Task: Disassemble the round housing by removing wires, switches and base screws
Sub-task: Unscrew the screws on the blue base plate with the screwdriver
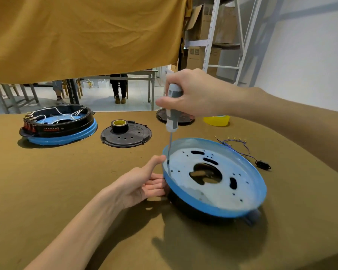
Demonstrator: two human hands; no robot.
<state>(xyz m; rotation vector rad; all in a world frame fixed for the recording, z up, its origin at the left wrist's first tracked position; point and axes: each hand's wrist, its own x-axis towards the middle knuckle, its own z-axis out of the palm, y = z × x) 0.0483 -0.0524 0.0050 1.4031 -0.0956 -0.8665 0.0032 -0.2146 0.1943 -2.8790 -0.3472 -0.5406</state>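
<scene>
The right hand (193,94) grips the screwdriver (172,114) upright, its tip below inside the housing (213,203) rim, likely on a base screw; the left hand (144,184), open-fingered, steadies the housing's near edge.

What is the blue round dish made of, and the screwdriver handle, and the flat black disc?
The dish looks like thin metal with a blue coating: punched holes, thin rolled rim, pale worn inside. The screwdriver handle seems grey and white plastic or rubber, matte and moulded. The black disc looks like moulded plastic, dull, with neat holes and small tabs. None is certain from a look alone.
</scene>
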